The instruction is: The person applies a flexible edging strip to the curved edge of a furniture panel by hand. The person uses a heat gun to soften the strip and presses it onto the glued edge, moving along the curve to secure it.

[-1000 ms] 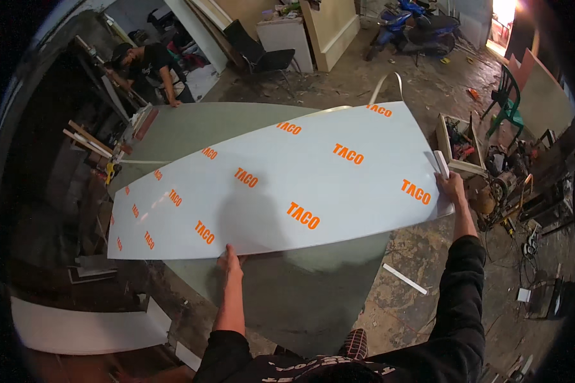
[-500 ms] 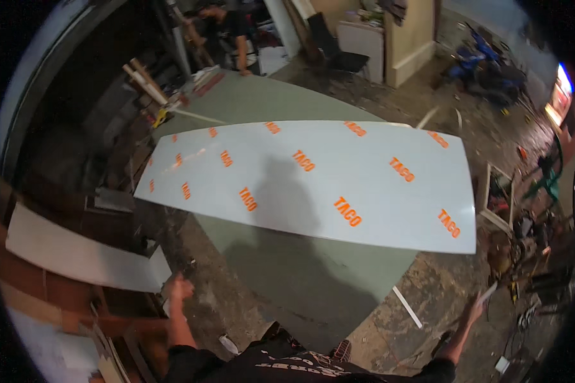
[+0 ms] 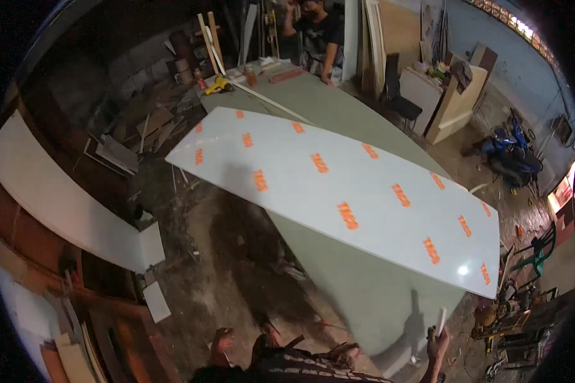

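A long white panel point(image 3: 287, 169) with repeated orange print lies at a slant on a large green-grey board point(image 3: 338, 274). My right hand point(image 3: 437, 345), at the lower right near the board's close corner, is closed round a short, thin white strip point(image 3: 441, 319) that points up. The strip's exact kind is too small to tell. My left hand point(image 3: 222, 343) hangs low beside my body, over the floor. Its fingers look loosely bent and apart, with nothing visible in them. Neither hand touches the panel.
A person point(image 3: 316, 41) stands at the board's far end, one hand on it. Nearby lie a yellow tool point(image 3: 218, 85) and a long pale strip point(image 3: 268, 102). A white curved panel point(image 3: 64, 191) stands at left; a blue motorbike point(image 3: 508, 150) and a black chair point(image 3: 402, 102) are at right.
My view has turned, so the panel now slants down to the right. My right hand has raised the white strip upright. My left hand has drawn in closer to my body.
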Available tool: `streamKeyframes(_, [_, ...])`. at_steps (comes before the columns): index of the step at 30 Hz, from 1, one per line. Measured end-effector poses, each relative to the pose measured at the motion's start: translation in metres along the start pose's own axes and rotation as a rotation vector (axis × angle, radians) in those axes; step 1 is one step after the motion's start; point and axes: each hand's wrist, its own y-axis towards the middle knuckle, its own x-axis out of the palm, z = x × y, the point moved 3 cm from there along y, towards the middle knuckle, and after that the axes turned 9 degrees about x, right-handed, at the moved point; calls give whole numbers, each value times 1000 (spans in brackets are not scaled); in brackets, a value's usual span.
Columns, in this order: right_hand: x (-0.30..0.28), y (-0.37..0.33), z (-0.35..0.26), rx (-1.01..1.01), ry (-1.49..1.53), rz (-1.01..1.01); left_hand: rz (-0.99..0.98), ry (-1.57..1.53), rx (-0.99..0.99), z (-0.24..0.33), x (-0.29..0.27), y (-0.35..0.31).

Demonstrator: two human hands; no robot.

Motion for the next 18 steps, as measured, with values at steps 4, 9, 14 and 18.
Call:
streamKeyframes(4, [188,0,-88,-296,-395,-120,-22,-221,251,26,-82,83])
streamKeyframes(9, [354,-16,-180,-389,-470,-254,68,-411,266,53,-194,100])
streamKeyframes(14, [426,-13,-234,-229,-472,-91,143,-513,264,62,-251,124])
streamKeyframes(18, [441,-11,-257,-129,-602,-50,87,-428,328,166,-255,138])
